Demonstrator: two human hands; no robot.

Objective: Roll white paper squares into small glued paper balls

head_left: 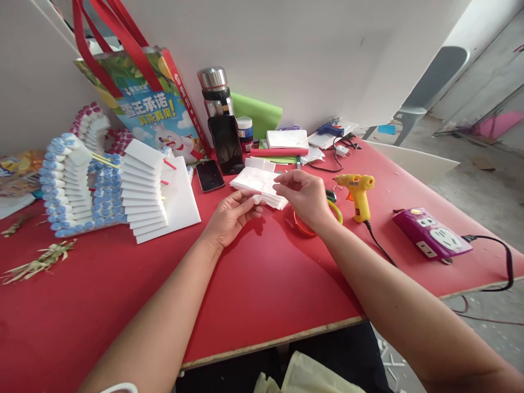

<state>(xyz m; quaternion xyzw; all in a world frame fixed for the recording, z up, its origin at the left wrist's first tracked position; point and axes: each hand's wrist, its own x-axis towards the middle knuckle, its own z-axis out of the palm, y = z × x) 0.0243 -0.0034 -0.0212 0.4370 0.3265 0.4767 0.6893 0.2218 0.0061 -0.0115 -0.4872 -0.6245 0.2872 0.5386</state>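
Between the thumb and fingers of my left hand [234, 217] is a small crumpled wad of white tissue [257, 200]. My right hand [305, 197] is close by to the right, its thumb and fingertips drawn together in a pinch. Whether anything sits in that pinch I cannot make out against the white behind it. Just beyond both hands lies a stack of white paper tissues [251, 179] on the red table [262, 295]. Rolls of orange and yellow tape [339, 212] lie partly hidden under my right hand.
A yellow glue gun [357, 194] and a purple power strip [436, 232] with cords lie right. Left stand folded white card and blue-tipped swab structures [141, 199]. Behind are a phone [209, 176], a dark upright phone [226, 144], a steel flask [215, 90] and a shopping bag [151, 103].
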